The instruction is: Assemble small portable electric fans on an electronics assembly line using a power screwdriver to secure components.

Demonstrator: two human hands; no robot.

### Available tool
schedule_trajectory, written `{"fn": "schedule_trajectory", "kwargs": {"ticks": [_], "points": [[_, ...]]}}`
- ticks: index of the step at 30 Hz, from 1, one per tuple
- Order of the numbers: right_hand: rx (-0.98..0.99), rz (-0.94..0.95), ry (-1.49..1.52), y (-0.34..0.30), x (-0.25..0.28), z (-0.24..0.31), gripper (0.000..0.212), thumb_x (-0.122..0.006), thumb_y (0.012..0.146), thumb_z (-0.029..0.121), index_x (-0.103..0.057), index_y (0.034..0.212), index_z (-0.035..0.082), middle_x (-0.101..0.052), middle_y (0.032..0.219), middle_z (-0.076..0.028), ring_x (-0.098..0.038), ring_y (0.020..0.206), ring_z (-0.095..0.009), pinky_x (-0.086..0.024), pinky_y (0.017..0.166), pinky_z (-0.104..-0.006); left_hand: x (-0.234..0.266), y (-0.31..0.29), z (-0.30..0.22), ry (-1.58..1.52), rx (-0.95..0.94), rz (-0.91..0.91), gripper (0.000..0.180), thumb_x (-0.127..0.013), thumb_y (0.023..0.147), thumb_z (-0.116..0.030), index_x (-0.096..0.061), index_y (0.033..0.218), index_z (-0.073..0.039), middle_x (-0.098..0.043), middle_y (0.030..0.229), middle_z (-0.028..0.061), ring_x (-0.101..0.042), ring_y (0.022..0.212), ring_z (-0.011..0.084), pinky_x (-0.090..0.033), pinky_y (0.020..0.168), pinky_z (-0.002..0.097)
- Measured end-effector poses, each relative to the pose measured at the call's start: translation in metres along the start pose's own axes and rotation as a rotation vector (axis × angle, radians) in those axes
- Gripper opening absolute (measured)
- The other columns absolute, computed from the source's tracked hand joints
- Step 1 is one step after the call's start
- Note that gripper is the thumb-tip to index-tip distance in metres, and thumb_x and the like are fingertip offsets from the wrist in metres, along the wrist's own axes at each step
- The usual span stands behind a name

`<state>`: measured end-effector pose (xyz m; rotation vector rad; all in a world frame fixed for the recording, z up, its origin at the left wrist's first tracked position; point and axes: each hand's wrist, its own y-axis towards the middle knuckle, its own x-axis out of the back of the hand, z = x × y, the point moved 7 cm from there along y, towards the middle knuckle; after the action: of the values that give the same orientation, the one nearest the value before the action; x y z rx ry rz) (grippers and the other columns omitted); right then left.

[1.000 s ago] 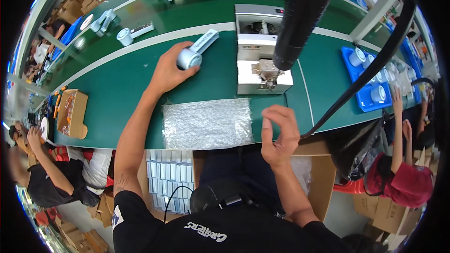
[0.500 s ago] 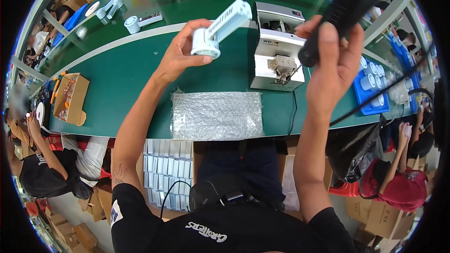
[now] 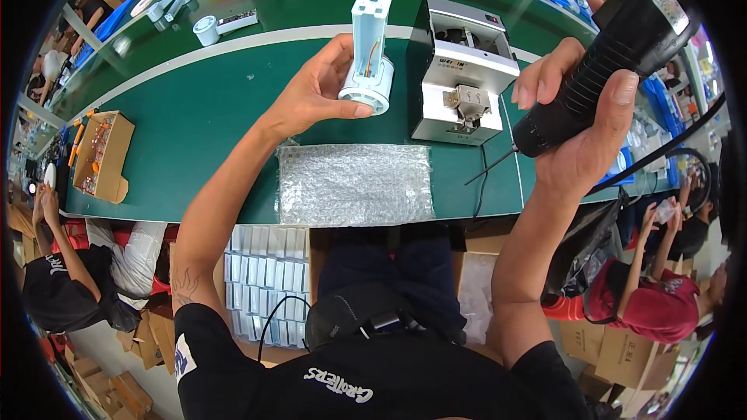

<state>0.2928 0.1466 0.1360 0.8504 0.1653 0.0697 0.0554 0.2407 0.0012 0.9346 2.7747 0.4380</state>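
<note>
My left hand [image 3: 323, 89] is closed around the round end of a pale blue plastic fan housing [image 3: 369, 54]. Its hollow handle stands upright with the open side toward me, and a thin orange wire shows inside. In my right hand [image 3: 580, 109] is a black electric screwdriver [image 3: 603, 58], its long thin bit pointing down and left, apart from the housing. Between the hands stands a silver and black screw feeder [image 3: 463, 78]. Below the housing a sheet of bubble wrap [image 3: 354, 185] lies on the green table [image 3: 194, 132].
A cardboard box of small parts [image 3: 105, 157] stands at the left. More fan parts [image 3: 206, 29] lie beyond the pale rail. Below the table edge, a box holds rows of pale blue parts [image 3: 266, 276]. The screwdriver's black cable [image 3: 661, 154] runs off right. Co-workers sit on both sides.
My left hand has turned the housing from slanted to upright, its open side now toward me. My right hand has drawn the screwdriver away from the screw feeder, to the right and toward me.
</note>
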Motion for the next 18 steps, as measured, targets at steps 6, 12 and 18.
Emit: {"fn": "schedule_trajectory", "kwargs": {"ticks": [6,12,18], "points": [[-0.047,-0.008,-0.105,-0.014,0.001,-0.013,0.062,-0.046,0.112,0.041,-0.043,0.148,-0.009,-0.058,0.083,-0.012,-0.061,0.070,-0.020,-0.052,0.064,-0.0336,0.001,0.001,0.010,0.087,-0.005,0.027,0.078,-0.084,0.074,0.006,-0.054,0.144,-0.010,-0.060,0.139,0.0048,-0.058,0.128,0.0202,-0.049,0.111,0.0378],[-0.143,-0.120,-0.119,-0.064,0.006,-0.056,0.036,-0.056,0.107,0.016,-0.054,0.136,-0.005,-0.064,0.085,-0.009,-0.061,0.073,-0.015,-0.052,0.067,-0.0289,0.010,0.003,0.017,0.118,0.037,0.016,0.075,-0.083,0.073,0.011,-0.058,0.140,-0.011,-0.060,0.138,0.0027,-0.058,0.127,0.0187,-0.050,0.110,0.0378],[-0.297,-0.193,-0.052,-0.135,0.016,-0.091,0.017,-0.057,0.105,0.002,-0.060,0.120,-0.006,-0.061,0.085,-0.006,-0.060,0.075,-0.013,-0.050,0.067,-0.0275,0.015,0.005,0.019,0.128,0.017,-0.008,0.078,-0.086,0.077,0.004,-0.052,0.146,-0.009,-0.062,0.133,0.0024,-0.060,0.125,0.0169,-0.045,0.115,0.0385]]}}
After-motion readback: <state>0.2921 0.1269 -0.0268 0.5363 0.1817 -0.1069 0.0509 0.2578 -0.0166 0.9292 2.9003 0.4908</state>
